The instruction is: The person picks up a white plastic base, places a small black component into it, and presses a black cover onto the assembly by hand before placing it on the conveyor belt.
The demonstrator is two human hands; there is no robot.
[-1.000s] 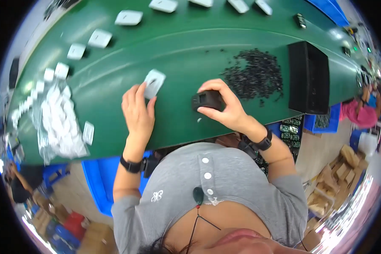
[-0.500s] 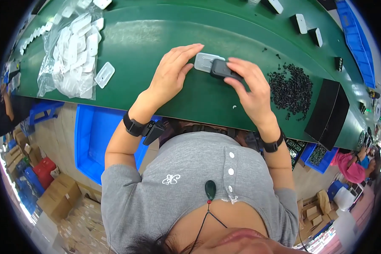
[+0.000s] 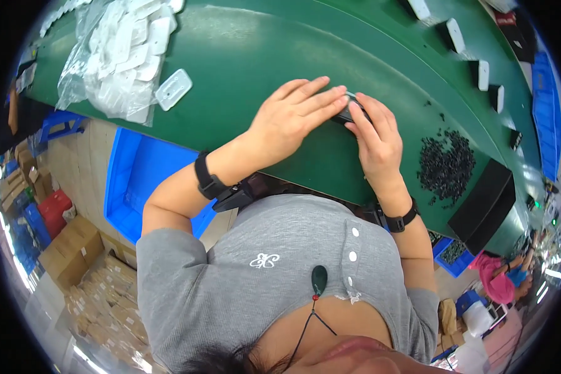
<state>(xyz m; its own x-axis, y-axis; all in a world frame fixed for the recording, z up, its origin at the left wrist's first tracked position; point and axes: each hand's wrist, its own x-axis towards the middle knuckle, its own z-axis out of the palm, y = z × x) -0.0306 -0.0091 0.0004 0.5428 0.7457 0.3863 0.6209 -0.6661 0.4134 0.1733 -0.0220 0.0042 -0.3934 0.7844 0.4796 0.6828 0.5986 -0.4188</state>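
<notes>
Over the green table, my two hands meet around a small black plastic case (image 3: 343, 116), mostly hidden by the fingers. A pale strip, perhaps the edge of the light plastic cover (image 3: 351, 95), shows at the fingertips. My right hand (image 3: 376, 134) grips the case from the right, thumb and fingers closed on it. The fingers of my left hand (image 3: 290, 118) lie close together and press on it from the left. To the left, a loose translucent white cover (image 3: 174, 89) lies beside a clear bag (image 3: 75, 78) of similar covers.
A pile of small black screw-like pieces (image 3: 445, 163) lies at right, beside a black box (image 3: 483, 204). Several black cases with white faces (image 3: 454, 35) stand beyond. Blue bins sit below the table's edge (image 3: 128, 181) and at far right (image 3: 548, 100). Other people appear at both sides.
The black case and the light cover, side by side before, are now together between my hands. My left hand has moved right onto them. The whole view has shifted and turned.
</notes>
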